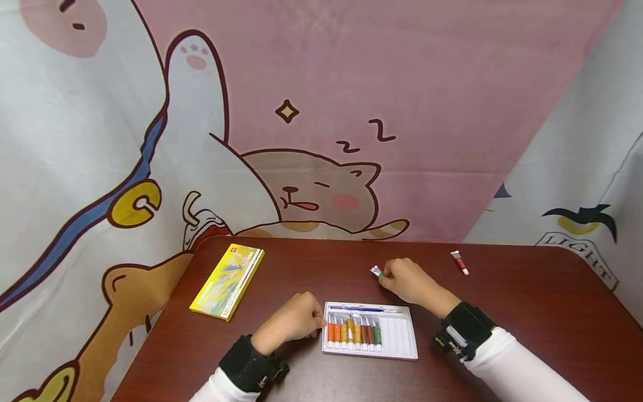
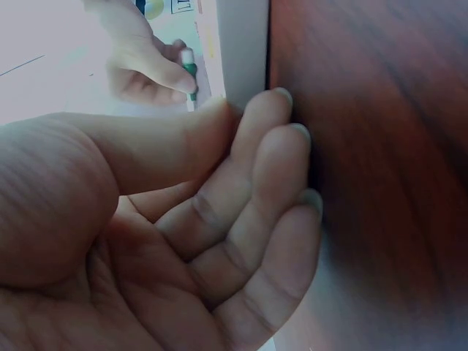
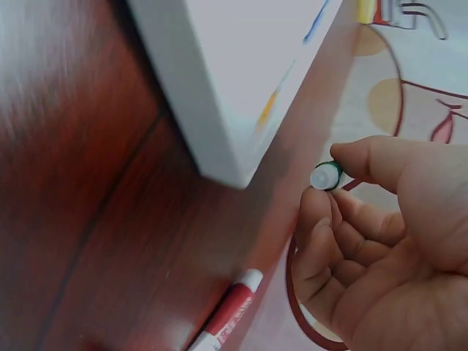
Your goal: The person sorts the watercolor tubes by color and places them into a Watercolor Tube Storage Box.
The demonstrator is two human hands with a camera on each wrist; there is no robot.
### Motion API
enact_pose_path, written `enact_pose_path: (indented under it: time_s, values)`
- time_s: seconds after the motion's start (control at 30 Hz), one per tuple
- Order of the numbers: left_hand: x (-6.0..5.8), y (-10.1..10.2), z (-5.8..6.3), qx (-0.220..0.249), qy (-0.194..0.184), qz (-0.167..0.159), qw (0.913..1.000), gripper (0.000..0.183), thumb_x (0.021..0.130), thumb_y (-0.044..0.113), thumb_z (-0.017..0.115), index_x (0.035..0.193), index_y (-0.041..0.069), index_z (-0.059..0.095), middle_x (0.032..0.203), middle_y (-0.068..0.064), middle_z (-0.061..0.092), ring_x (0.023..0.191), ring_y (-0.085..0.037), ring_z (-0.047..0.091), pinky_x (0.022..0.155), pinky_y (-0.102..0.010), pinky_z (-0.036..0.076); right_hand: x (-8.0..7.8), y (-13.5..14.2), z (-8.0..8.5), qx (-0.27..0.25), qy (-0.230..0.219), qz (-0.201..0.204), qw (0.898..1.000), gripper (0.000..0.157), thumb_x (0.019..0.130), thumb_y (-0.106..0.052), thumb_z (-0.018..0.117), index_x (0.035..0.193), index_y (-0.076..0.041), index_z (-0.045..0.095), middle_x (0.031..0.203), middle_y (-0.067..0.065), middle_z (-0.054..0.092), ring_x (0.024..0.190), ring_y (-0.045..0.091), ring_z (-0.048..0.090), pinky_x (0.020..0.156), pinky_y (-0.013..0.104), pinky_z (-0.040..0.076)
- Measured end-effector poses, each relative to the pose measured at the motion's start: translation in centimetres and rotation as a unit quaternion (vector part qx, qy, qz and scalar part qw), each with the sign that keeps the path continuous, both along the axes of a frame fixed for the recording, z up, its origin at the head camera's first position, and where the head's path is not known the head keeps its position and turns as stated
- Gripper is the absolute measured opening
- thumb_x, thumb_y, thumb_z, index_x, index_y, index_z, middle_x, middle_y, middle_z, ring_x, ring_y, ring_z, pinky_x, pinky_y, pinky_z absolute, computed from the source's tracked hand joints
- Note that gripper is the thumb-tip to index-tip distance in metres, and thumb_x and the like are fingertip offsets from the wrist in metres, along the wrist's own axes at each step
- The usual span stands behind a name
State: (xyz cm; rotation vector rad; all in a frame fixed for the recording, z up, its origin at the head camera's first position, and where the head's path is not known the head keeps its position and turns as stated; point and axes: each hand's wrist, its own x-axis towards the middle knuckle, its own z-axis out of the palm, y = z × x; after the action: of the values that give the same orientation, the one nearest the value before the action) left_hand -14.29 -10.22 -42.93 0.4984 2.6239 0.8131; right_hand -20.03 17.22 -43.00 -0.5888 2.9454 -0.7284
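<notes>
A white plastic tray (image 1: 397,335) lies on the table, with a row of orange, yellow, brown and green paint tubes (image 1: 350,332) in its left slots. Bare slots show on its right side. Along its far edge is a blue paintbrush (image 1: 359,309). My left hand (image 1: 296,318) pinches the tray's left edge between thumb and curled fingers. Beyond the tray, my right hand (image 1: 409,280) pinches a small green paint tube (image 1: 377,272) between thumb and fingers. Its white cap (image 3: 323,176) faces the right wrist camera.
A red paint tube (image 1: 459,262) lies on the brown table (image 1: 527,324), to the right of my right hand. At the far left is a yellow box (image 1: 228,282). A cloth with cartoon animals (image 1: 321,111) hangs behind the table's back edge.
</notes>
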Motion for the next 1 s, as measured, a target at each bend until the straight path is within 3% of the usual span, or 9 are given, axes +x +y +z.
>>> enact_pose_path:
  time_s: [0.2,0.5,0.87,1.0]
  values:
    - [0.0,-0.1,-0.1,0.001,0.000,-0.004,1.0000,0.030,0.085,0.017,0.068,0.055,0.017,0.063,0.046,0.000,0.059,0.041,-0.010,0.050,0.038,-0.023,0.037,2.3,0.0,1.1,-0.038,-0.003,-0.048,0.998,0.012,0.081,-0.020,0.068,0.075,-0.011,0.063,0.066,-0.002,0.057,0.054,0.011,0.046,0.048,0.029,0.040]
    - [0.1,0.0,0.1,0.003,0.002,-0.004,1.0000,0.030,0.085,0.017,0.069,0.055,0.017,0.064,0.046,0.000,0.058,0.040,-0.010,0.049,0.038,-0.023,0.036,5.4,-0.2,2.5,-0.085,-0.018,-0.092,0.992,0.012,0.077,-0.017,0.067,0.066,-0.016,0.063,0.058,-0.006,0.056,0.050,0.009,0.048,0.045,0.028,0.038]
    - [0.1,0.0,0.2,-0.002,-0.001,-0.002,1.0000,0.030,0.085,0.017,0.068,0.056,0.016,0.064,0.046,0.000,0.058,0.040,-0.010,0.049,0.038,-0.024,0.036,8.6,-1.2,1.9,-0.136,-0.068,-0.136,0.979,0.011,0.073,-0.015,0.069,0.063,-0.017,0.063,0.052,-0.007,0.056,0.047,0.008,0.051,0.040,0.025,0.036]
    - [0.1,0.0,0.2,-0.001,-0.002,-0.002,1.0000,0.030,0.086,0.016,0.068,0.056,0.016,0.064,0.047,0.000,0.058,0.041,-0.011,0.049,0.039,-0.024,0.036,9.4,-1.5,1.3,-0.127,-0.057,-0.129,0.982,0.017,0.072,-0.013,0.068,0.057,-0.018,0.061,0.046,-0.011,0.052,0.043,0.004,0.048,0.039,0.023,0.032]
